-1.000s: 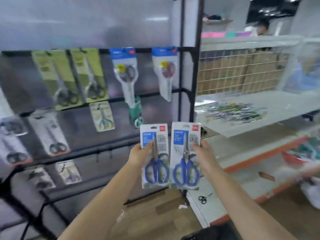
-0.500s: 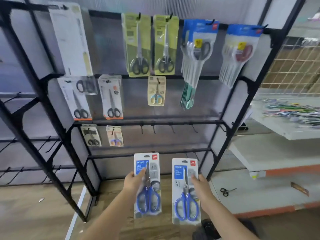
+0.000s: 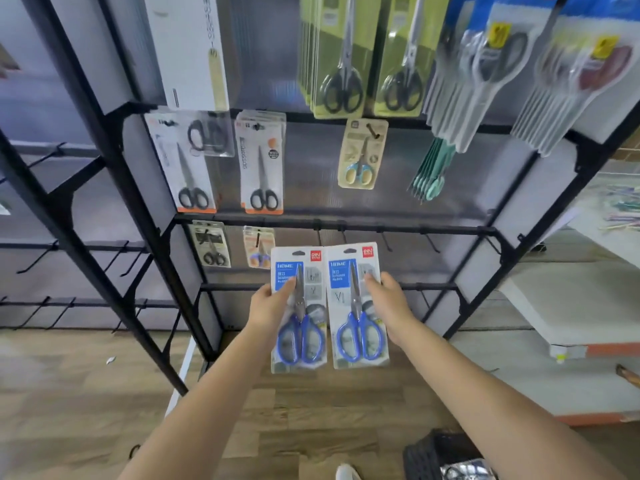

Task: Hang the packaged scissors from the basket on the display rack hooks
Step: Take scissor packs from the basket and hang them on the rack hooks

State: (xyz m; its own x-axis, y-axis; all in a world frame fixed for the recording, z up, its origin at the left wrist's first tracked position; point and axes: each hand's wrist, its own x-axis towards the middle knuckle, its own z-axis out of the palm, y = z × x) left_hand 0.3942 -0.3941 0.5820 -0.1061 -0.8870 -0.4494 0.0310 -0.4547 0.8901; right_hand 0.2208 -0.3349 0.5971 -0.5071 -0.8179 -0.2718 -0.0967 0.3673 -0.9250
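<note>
The left hand point(image 3: 268, 308) grips a pack point(image 3: 298, 308) of blue-handled scissors by its left edge, thumb across the front. The right hand point(image 3: 388, 303) grips a second pack point(image 3: 356, 304) by its right edge, thumb on the front. Both packs stand upright, side by side, inner edges touching or nearly so, held in front of the black rack point(image 3: 114, 161).

The tops of the packs sit just below a crossbar point(image 3: 398, 229) that carries a row of bare hooks point(image 3: 382, 239). The hooks to the right of the packs have open room around them as far as the rack's right post. To the left on that bar hang two small packs point(image 3: 212, 244), close to the left pack's top corner. A lower bar point(image 3: 429, 286) runs behind the hands.

Higher up, the rack is crowded: two black-handled packs point(image 3: 261, 164) on the left, a small tan pack point(image 3: 362, 154) in the middle, green cards point(image 3: 341, 57) and clear blister packs point(image 3: 485, 64) along the top, the latter blurred. A white box point(image 3: 188, 46) hangs at top left.

Left of the rack, more bare hooks point(image 3: 41, 254) stick out from a neighbouring frame. The floor point(image 3: 69, 393) is wood plank. At the bottom right a dark basket point(image 3: 440, 455) rests on it, holding what may be more packaging. White shelves point(image 3: 571, 306) with orange edging stand to the right.
</note>
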